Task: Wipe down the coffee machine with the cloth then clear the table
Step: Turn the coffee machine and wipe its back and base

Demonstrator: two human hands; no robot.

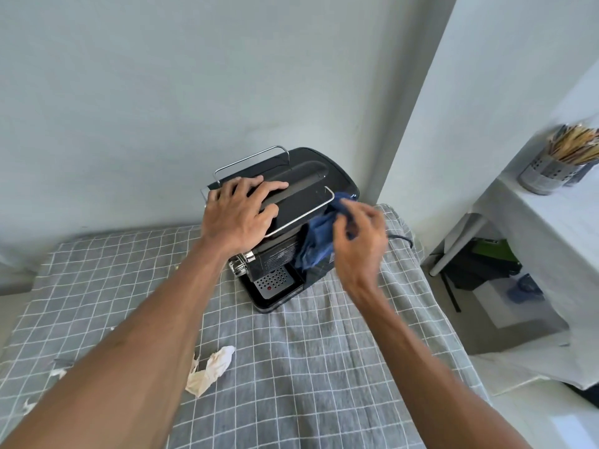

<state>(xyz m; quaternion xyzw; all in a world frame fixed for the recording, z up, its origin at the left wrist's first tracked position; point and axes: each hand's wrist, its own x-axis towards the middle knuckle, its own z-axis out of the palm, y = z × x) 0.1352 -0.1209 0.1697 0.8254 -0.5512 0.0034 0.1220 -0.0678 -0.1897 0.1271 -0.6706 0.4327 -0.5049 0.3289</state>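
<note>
Black coffee machine [291, 202] sits at the far end of the checked table [324, 367], roughly 12 o'clock from the camera. Left hand [238, 215] lies flat on its top, fingers spread. At the machine's 3 o'clock side, the right hand [358, 238] has a bunched blue cloth [319, 236] pinched against the machine. Crumpled white tissue [212, 369] lies at 6 o'clock.

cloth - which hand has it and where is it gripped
The right hand grips the blue cloth by its bunched upper part, against the coffee machine's side. The left hand rests flat on top, holding nothing.
</note>
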